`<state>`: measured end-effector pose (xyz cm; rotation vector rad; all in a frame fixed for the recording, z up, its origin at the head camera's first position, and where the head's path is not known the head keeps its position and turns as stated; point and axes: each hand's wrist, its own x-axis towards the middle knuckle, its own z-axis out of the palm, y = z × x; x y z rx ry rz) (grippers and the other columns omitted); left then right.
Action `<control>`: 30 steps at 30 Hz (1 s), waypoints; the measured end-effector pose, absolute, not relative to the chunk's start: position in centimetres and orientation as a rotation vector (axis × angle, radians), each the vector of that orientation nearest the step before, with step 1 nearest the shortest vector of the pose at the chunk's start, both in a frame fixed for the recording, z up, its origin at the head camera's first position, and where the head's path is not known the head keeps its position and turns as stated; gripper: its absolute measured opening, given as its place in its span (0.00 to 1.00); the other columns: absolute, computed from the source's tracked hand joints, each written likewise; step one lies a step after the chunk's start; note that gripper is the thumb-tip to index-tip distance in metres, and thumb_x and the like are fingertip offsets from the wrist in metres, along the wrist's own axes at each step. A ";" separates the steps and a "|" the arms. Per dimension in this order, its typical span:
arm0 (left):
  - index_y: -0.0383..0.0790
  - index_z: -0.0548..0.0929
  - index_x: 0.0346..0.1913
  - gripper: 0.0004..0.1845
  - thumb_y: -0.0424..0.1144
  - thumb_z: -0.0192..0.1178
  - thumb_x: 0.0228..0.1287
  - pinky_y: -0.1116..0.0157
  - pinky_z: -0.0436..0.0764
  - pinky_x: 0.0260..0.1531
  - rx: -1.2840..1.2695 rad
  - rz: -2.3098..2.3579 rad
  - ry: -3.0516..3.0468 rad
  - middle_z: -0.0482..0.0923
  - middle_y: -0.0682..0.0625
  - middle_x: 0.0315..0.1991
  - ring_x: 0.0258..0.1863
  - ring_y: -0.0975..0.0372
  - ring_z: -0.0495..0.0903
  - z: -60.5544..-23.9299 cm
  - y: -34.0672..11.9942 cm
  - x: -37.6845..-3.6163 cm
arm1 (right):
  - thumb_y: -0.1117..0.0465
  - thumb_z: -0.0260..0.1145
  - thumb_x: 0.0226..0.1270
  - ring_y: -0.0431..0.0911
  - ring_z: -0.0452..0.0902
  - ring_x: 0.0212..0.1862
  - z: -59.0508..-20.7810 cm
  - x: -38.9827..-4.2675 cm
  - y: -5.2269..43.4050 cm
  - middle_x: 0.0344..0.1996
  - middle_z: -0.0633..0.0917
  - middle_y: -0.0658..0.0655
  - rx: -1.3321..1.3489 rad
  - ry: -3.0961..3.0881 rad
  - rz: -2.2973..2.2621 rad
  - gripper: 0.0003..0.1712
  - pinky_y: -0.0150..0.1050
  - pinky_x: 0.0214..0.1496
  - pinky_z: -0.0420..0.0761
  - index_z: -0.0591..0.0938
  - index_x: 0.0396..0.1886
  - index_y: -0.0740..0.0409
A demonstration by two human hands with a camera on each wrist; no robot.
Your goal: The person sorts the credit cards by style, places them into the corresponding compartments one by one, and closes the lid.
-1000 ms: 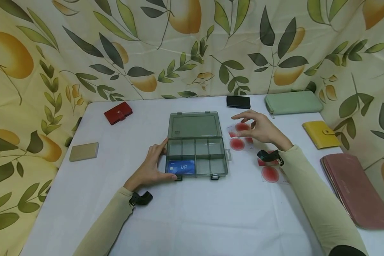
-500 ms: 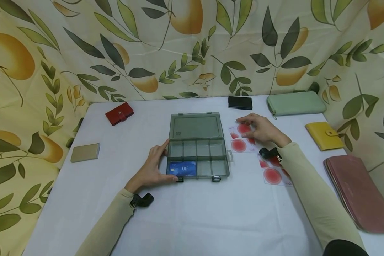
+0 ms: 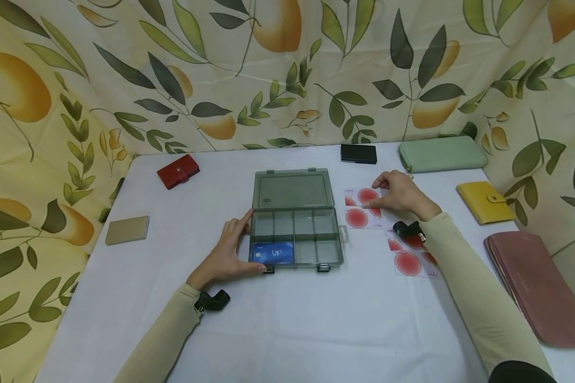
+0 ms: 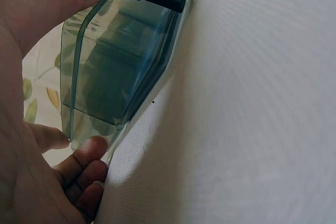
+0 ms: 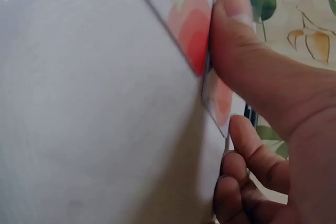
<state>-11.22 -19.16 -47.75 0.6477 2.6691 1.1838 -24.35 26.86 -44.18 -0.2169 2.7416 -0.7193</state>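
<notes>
The blue card point(image 3: 274, 254) in the front left part of the see-through green box point(image 3: 304, 224) says "VIP" in big white letters. The box's open lid point(image 3: 294, 186) has a tiny mark, too small to read. The red-and-white cards point(image 3: 356, 218) have little pink writing, also too small to read.

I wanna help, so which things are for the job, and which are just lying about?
Probably for the job:
green box, gripped by left hand
reddish cards, at right hand
blue VIP card, in box

Lying about:
red wallet
mint wallet
yellow wallet
pink wallet
flat beige thing
flat black thing
</notes>
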 end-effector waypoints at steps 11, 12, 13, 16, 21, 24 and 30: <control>0.48 0.46 0.88 0.72 0.59 0.83 0.46 0.43 0.70 0.62 0.642 1.192 2.672 0.68 0.43 0.58 0.59 0.52 0.62 -47.8 -19.1 -11.2 | 0.55 0.74 0.73 0.54 0.75 0.38 -44.1 -23.7 28.0 0.39 0.78 0.64 -0.321 2.781 -0.918 0.30 0.43 0.41 0.72 0.66 0.60 0.64; 0.47 0.47 0.88 0.72 0.60 0.83 0.46 0.43 0.70 0.62 0.643 1.190 2.673 0.68 0.43 0.58 0.59 0.52 0.62 -47.8 -19.1 -11.2 | 0.57 0.74 0.73 0.52 0.76 0.36 -44.0 -23.6 28.1 0.38 0.80 0.63 -0.322 2.803 -0.962 0.29 0.41 0.39 0.72 0.67 0.60 0.63; 0.47 0.47 0.88 0.72 0.59 0.83 0.46 0.43 0.70 0.62 0.642 1.190 2.674 0.68 0.43 0.58 0.59 0.52 0.62 -47.9 -19.2 -11.2 | 0.58 0.75 0.72 0.51 0.79 0.33 -44.0 -23.4 28.2 0.36 0.83 0.63 -0.317 2.815 -1.020 0.30 0.38 0.37 0.73 0.68 0.61 0.62; 0.47 0.47 0.88 0.72 0.57 0.84 0.46 0.43 0.70 0.62 0.635 1.180 2.677 0.68 0.43 0.58 0.59 0.52 0.62 -47.9 -19.2 -11.1 | 0.59 0.78 0.68 0.49 0.87 0.29 -43.5 -22.7 28.1 0.33 0.88 0.59 -0.253 2.812 -1.247 0.32 0.31 0.34 0.79 0.70 0.64 0.58; 0.47 0.47 0.88 0.72 0.55 0.84 0.46 0.43 0.70 0.63 0.624 1.172 2.680 0.68 0.43 0.59 0.60 0.52 0.63 -47.7 -19.1 -11.0 | 0.60 0.78 0.67 0.44 0.92 0.34 -41.9 -21.0 27.0 0.31 0.90 0.43 -0.139 2.665 -1.626 0.32 0.28 0.42 0.85 0.77 0.68 0.55; 0.47 0.46 0.88 0.72 0.55 0.84 0.46 0.43 0.70 0.63 0.630 1.171 2.681 0.68 0.43 0.59 0.60 0.52 0.63 -47.7 -19.1 -11.1 | 0.65 0.79 0.65 0.39 0.91 0.37 -41.2 -19.7 26.1 0.35 0.91 0.39 -0.178 2.522 -1.754 0.34 0.29 0.45 0.86 0.79 0.71 0.57; 0.46 0.46 0.88 0.72 0.55 0.84 0.46 0.43 0.70 0.63 0.649 1.174 2.681 0.68 0.43 0.58 0.59 0.52 0.63 -47.6 -19.1 -11.2 | 0.73 0.80 0.59 0.39 0.87 0.41 -41.5 -16.6 24.1 0.43 0.89 0.47 -0.458 2.359 -1.714 0.40 0.28 0.47 0.85 0.78 0.72 0.62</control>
